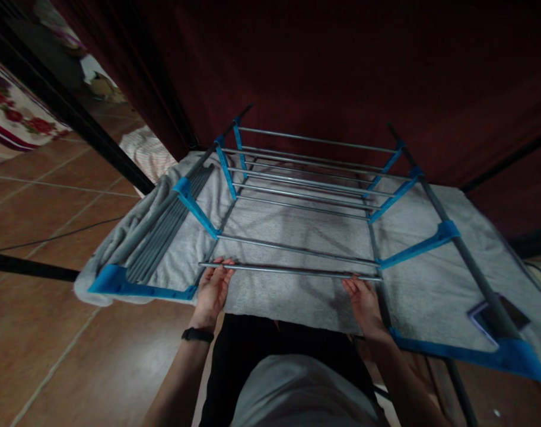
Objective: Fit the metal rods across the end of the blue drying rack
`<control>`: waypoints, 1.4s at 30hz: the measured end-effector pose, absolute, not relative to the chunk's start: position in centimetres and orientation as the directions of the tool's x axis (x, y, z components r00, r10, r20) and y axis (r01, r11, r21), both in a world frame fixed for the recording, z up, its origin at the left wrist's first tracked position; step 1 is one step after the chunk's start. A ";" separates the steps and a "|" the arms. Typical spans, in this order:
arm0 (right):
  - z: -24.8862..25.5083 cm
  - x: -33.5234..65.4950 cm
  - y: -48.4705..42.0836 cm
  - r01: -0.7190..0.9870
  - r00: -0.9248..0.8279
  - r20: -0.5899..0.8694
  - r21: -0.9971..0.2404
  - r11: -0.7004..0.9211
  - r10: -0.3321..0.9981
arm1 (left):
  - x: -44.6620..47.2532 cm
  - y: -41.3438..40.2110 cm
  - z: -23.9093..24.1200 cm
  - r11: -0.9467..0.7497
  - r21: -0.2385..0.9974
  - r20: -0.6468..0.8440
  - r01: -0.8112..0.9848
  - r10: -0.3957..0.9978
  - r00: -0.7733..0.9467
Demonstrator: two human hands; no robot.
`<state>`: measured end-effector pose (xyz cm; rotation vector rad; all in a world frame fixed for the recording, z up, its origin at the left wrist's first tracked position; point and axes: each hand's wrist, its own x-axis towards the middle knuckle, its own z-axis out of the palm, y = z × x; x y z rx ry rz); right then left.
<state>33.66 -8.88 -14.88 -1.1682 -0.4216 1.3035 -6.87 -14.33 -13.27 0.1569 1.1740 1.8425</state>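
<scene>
A clothes drying rack (306, 196) with grey metal rods and blue plastic joints stands in front of me, over a grey towel (292, 296). My left hand (213, 290) and my right hand (363, 299) each grip an end of the nearest metal rod (288, 271), fingers curled round it from below. A black band sits on my left wrist. The rod lies level between the blue side arms.
A folded wing of the rack (164, 231) hangs at the left and another wing (466, 255) stretches right. A dark phone-like object (497, 317) lies on the towel at right. A dark red curtain (341, 65) hangs behind. Brown floor tiles (52, 213) and a floral cloth (12, 112) lie left.
</scene>
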 end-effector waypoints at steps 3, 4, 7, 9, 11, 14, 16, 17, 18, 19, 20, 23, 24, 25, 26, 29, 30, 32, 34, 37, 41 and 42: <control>-14.9 33.7 -8.8 -0.532 0.295 -0.357 -0.832 -0.159 0.886 | -6.9 -14.5 -13.5 -0.133 0.774 -0.319 -0.619 0.763 -0.562; -14.9 33.7 -8.8 -0.534 0.296 -0.361 -0.830 -0.160 0.885 | -6.9 -14.5 -13.5 -0.134 0.774 -0.314 -0.619 0.768 -0.558; -14.8 33.6 -8.7 -0.538 0.300 -0.371 -0.826 -0.166 0.879 | -7.0 -14.5 -13.4 -0.139 0.770 -0.306 -0.622 0.776 -0.552; -14.7 33.5 -8.7 -0.540 0.294 -0.375 -0.824 -0.171 0.879 | -7.0 -14.5 -13.3 -0.137 0.770 -0.311 -0.623 0.772 -0.555; -14.6 33.5 -8.8 -0.543 0.291 -0.372 -0.823 -0.167 0.881 | -6.9 -14.4 -13.1 -0.124 0.772 -0.323 -0.623 0.768 -0.553; -14.7 33.5 -9.0 -0.555 0.313 -0.366 -0.819 -0.144 0.876 | -6.7 -14.3 -12.7 -0.111 0.781 -0.325 -0.615 0.769 -0.551; -14.7 33.6 -9.2 -0.569 0.332 -0.387 -0.810 -0.145 0.860 | -6.5 -14.3 -12.2 -0.114 0.788 -0.308 -0.606 0.779 -0.546; -14.7 33.7 -9.2 -0.579 0.335 -0.408 -0.800 -0.156 0.849 | -6.3 -14.3 -11.9 -0.115 0.790 -0.298 -0.602 0.786 -0.542; -14.6 33.8 -9.3 -0.594 0.332 -0.436 -0.785 -0.173 0.837 | -6.2 -14.3 -11.5 -0.116 0.792 -0.289 -0.600 0.794 -0.535; -14.4 33.9 -9.3 -0.614 0.324 -0.467 -0.766 -0.193 0.823 | -6.0 -14.3 -11.1 -0.116 0.794 -0.282 -0.597 0.799 -0.531; -14.2 34.0 -9.4 -0.634 0.311 -0.499 -0.743 -0.214 0.809 | -5.8 -14.2 -10.6 -0.115 0.797 -0.276 -0.593 0.805 -0.526; -13.5 34.1 -9.6 -0.693 0.272 -0.575 -0.674 -0.258 0.771 | -5.0 -14.0 -8.9 -0.101 0.819 -0.247 -0.564 0.826 -0.507; -13.3 34.1 -9.7 -0.706 0.263 -0.591 -0.657 -0.265 0.763 | -4.7 -13.8 -8.3 -0.096 0.831 -0.232 -0.547 0.834 -0.500; -13.1 34.0 -9.9 -0.716 0.255 -0.604 -0.642 -0.272 0.755 | -4.3 -13.6 -7.7 -0.091 0.844 -0.218 -0.529 0.842 -0.493; -12.9 34.0 -10.0 -0.724 0.246 -0.619 -0.629 -0.283 0.746 | -4.0 -13.5 -7.1 -0.087 0.855 -0.204 -0.511 0.849 -0.487; -12.7 33.6 -10.5 -0.737 0.217 -0.658 -0.595 -0.321 0.721 | -2.8 -12.9 -5.2 -0.076 0.879 -0.177 -0.470 0.864 -0.470; -12.6 33.5 -10.6 -0.741 0.207 -0.667 -0.585 -0.331 0.716 | -2.5 -12.8 -4.7 -0.076 0.885 -0.166 -0.460 0.870 -0.465; -12.6 33.4 -10.8 -0.748 0.190 -0.678 -0.568 -0.342 0.710 | -1.7 -12.5 -3.6 -0.086 0.897 -0.134 -0.434 0.882 -0.452; -12.6 33.2 -11.0 -0.749 0.173 -0.683 -0.560 -0.356 0.710 | -1.0 -12.4 -2.7 -0.094 0.911 -0.101 -0.402 0.893 -0.438; -12.3 32.7 -11.3 -0.748 0.145 -0.680 -0.551 -0.370 0.719 | 0.0 -12.3 -1.7 -0.092 0.933 -0.066 -0.347 0.907 -0.416; -11.6 31.3 -12.0 -0.762 0.076 -0.679 -0.511 -0.397 0.730 | 1.4 -12.3 -1.1 -0.086 0.954 -0.029 -0.287 0.926 -0.375; -11.4 30.8 -12.2 -0.765 0.053 -0.678 -0.499 -0.406 0.733 | 1.8 -12.4 -1.0 -0.082 0.957 -0.025 -0.278 0.932 -0.362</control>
